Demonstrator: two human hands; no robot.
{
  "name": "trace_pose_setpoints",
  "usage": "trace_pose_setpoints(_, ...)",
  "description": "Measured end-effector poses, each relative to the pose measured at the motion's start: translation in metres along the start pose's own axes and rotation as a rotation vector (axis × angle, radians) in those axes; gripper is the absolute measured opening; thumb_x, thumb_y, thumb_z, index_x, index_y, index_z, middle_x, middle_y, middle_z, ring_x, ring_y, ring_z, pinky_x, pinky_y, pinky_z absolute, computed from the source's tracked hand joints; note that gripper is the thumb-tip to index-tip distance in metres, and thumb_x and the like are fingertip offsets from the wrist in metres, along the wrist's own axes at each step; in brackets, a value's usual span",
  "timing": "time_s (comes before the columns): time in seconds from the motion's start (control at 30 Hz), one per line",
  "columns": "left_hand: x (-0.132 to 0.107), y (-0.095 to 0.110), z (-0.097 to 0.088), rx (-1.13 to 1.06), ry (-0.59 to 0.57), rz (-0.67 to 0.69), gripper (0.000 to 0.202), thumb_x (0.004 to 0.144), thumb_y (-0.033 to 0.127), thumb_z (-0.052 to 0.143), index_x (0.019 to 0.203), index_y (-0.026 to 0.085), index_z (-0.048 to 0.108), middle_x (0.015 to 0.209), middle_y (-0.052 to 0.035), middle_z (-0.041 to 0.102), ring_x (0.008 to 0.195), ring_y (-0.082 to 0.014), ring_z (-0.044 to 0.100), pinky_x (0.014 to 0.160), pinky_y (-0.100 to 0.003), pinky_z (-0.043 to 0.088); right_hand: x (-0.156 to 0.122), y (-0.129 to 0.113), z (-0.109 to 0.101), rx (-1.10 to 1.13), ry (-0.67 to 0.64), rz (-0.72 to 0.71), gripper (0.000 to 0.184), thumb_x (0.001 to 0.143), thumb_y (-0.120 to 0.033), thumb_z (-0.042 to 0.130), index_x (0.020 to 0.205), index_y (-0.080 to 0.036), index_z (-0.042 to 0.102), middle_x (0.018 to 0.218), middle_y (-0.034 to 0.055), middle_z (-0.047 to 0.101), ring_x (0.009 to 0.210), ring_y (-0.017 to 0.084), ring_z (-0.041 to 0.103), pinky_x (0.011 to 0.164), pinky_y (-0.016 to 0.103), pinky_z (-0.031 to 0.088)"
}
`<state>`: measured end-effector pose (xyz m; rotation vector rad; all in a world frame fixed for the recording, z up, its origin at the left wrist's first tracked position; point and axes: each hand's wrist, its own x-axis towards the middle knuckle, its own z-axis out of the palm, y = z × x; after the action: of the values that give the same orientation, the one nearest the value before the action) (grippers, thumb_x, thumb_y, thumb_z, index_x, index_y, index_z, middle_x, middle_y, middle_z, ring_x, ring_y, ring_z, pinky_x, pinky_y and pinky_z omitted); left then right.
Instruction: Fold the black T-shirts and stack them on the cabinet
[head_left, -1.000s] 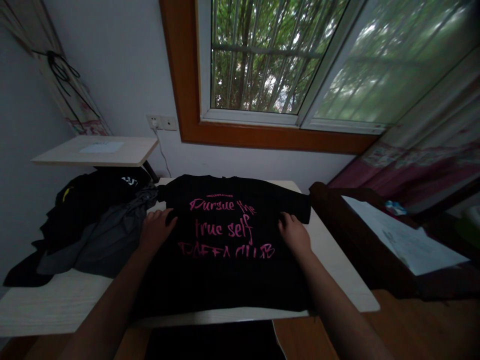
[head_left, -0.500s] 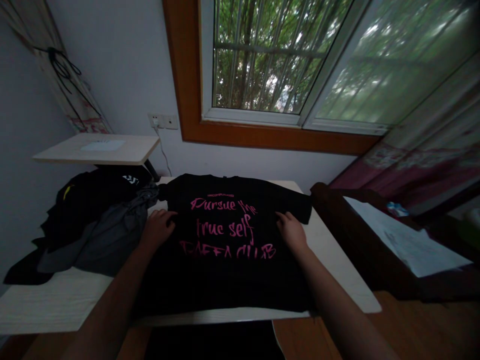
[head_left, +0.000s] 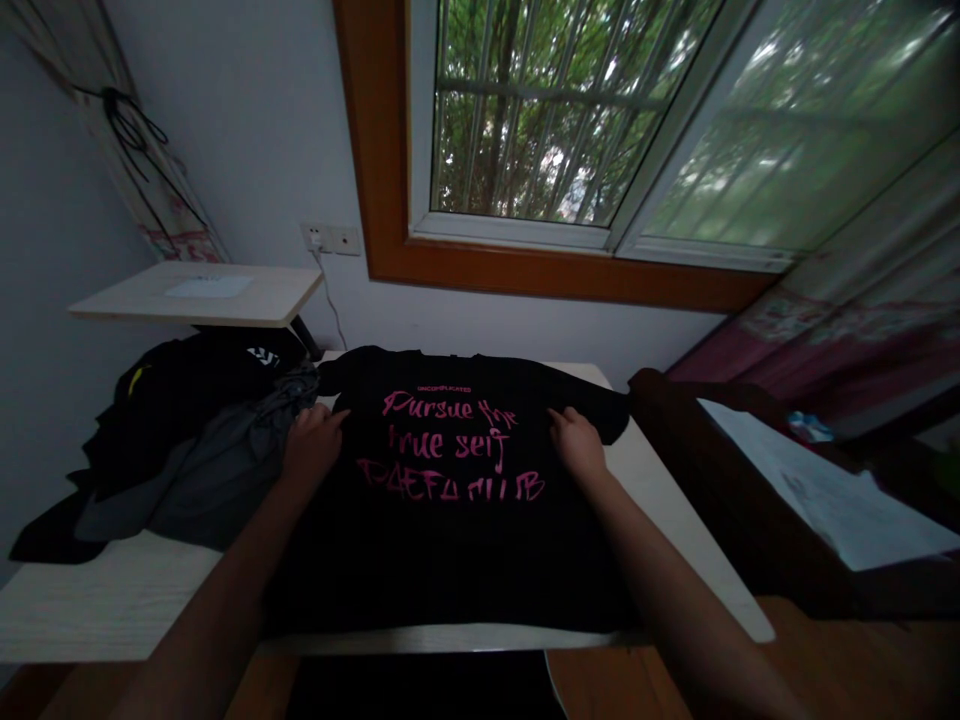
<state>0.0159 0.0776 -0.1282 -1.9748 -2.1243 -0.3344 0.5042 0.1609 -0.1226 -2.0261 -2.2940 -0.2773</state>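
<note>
Left grip: the left hand (head_left: pixel 312 442) is pinched narrow on the left side of the black shirt (head_left: pixel 457 535), its forefinger tip on the cloth.
Right grip: the right hand (head_left: pixel 579 447) pinches the opposite side, just below the short sleeve (head_left: pixel 592 402) that spreads out past it.
Shirt: it lies face up on the tabletop (head_left: pixel 667 515) between the two grips, neckline beyond them, hem nearer the person than they are.
Lettering: pink print (head_left: pixel 484 447) fills the space between the grips, reading "Pursue the true self" (the line under it is bent by the folds and hard to make out).
Clothes heap: to the left of the left grip, a gray garment (head_left: pixel 217 470) lies near the wrist, and a black garment (head_left: pixel 176 395) is bunched beyond it.
Small shelf: farther off past the left grip, a raised pale board (head_left: pixel 124 297) bears a sheet of paper (head_left: pixel 210 287).
Furniture: well to the right of the right grip stands a dark brown piece (head_left: pixel 675 440) with a pale sheet (head_left: pixel 817 490) on top.
Window: straight beyond both grips, the window (head_left: pixel 547 120) shows bars and green leaves.
</note>
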Motion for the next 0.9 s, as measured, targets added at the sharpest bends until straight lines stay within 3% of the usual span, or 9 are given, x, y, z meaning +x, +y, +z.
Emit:
trace_pose_setpoints(0.17, 0.011, 0.000, 0.001, 0.063, 0.006, 0.005, 0.047, 0.094, 0.021, 0.043, 0.135, 0.029, 0.066, 0.111, -0.0152, 0.059, 0.101, -0.0328, 0.051, 0.079, -0.043, 0.044, 0.019, -0.005, -0.001, -0.050, 0.034, -0.003, 0.042, 0.100, -0.022, 0.044, 0.138, -0.020, 0.062, 0.116, 0.0152, 0.062, 0.107, 0.029, 0.053, 0.081, 0.035, 0.045)
trace_pose_setpoints(0.47, 0.029, -0.004, 0.004, 0.076, 0.056, -0.057, 0.048, 0.097, 0.021, 0.039, 0.138, 0.028, 0.062, 0.118, -0.0192, 0.057, 0.106, -0.0352, 0.051, 0.082, -0.045, 0.043, 0.047, -0.006, 0.005, 0.070, 0.153, 0.023, 0.049, 0.099, -0.019, 0.038, 0.144, -0.017, 0.056, 0.112, 0.0136, 0.064, 0.105, 0.027, 0.054, 0.096, 0.036, 0.041)
trace_pose_setpoints(0.7, 0.023, -0.009, 0.006, 0.011, 0.081, 0.001, 0.051, 0.097, 0.018, 0.039, 0.144, 0.025, 0.058, 0.112, -0.0167, 0.059, 0.104, -0.0328, 0.051, 0.086, -0.043, 0.044, 0.033, -0.001, 0.018, 0.227, 0.180, 0.001, 0.048, 0.100, -0.027, 0.043, 0.145, -0.015, 0.055, 0.136, 0.0150, 0.061, 0.126, 0.027, 0.053, 0.107, 0.038, 0.042)
trace_pose_setpoints(0.9, 0.005, -0.002, 0.002, -0.009, 0.093, 0.012, 0.053, 0.093, 0.020, 0.045, 0.146, 0.024, 0.053, 0.125, -0.0161, 0.059, 0.108, -0.0325, 0.053, 0.092, -0.044, 0.045, 0.001, -0.001, 0.016, 0.211, 0.158, -0.014, 0.046, 0.102, -0.035, 0.044, 0.142, -0.016, 0.056, 0.142, 0.0149, 0.058, 0.129, 0.028, 0.052, 0.109, 0.041, 0.042)
